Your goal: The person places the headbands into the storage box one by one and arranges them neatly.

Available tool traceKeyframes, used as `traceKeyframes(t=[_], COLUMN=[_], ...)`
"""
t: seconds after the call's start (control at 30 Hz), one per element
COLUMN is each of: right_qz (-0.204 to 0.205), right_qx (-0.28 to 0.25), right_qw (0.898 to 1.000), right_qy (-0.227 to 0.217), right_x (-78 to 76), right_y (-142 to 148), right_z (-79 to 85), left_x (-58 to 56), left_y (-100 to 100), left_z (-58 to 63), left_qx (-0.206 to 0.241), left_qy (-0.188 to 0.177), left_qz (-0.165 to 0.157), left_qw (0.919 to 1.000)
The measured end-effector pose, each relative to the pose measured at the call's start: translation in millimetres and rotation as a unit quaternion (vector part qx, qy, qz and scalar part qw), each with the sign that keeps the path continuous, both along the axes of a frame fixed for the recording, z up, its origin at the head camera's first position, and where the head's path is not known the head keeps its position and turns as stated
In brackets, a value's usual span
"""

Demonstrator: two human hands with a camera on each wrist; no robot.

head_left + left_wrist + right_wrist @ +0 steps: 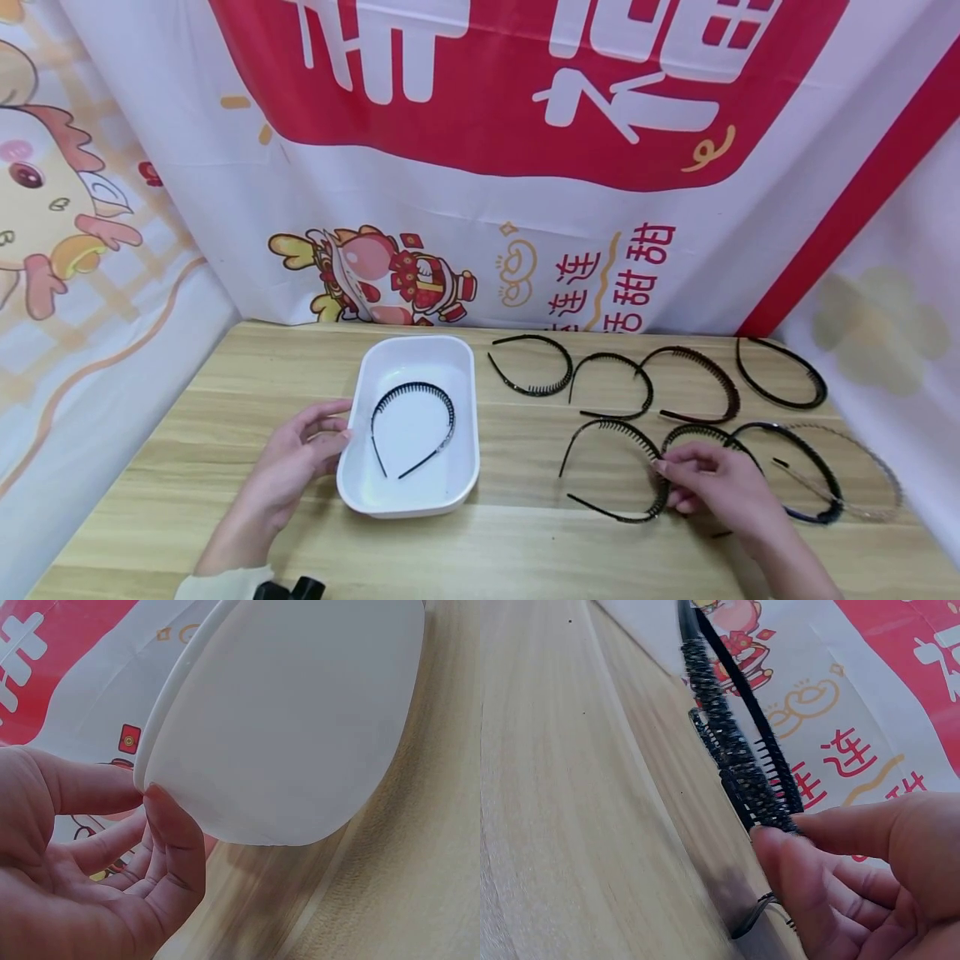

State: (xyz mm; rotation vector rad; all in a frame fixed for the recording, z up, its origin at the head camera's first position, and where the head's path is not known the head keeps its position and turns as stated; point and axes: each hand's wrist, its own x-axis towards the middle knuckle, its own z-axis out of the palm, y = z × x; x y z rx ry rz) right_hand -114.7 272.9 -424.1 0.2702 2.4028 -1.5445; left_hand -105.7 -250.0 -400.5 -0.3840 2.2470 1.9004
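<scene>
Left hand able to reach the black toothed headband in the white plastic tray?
Likely yes, once the left hand releases the rim of the white plastic tray: its top is open and nothing covers the black toothed headband.

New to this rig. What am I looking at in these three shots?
No robot here: just a person's two bare hands. The wide picture comes from a camera worn on the head, looking forward and down; the two close-ups come from cameras on each wrist.

The left hand pinches the rim of a white tray. The right hand pinches a sparkly headband, clearest in the right wrist view.

One headband lies in the tray. The other headbands lie on the wooden table, to the tray's right. Printed cloth hangs behind.
</scene>
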Motion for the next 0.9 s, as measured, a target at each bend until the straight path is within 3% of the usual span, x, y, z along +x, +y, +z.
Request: traceKeyframes(t=[0.47,0.9], right_qz=[-0.058,-0.074], right_qx=[-0.081,-0.089], right_qw=[0.995,0.993], right_qy=[-0.017,-0.026], right_x=[-4.6,-5.3], right_y=[10.4,11.9], right_z=[0.4,3.9], left_x=[0.4,1.4], left_y=[-0.3,-0.9], left_z=[-1.8,-1.3], left_qx=[0.002,0.004], left_qy=[0.004,0.006], left_qz=[-0.001,-0.002], left_qw=[1.0000,1.0000])
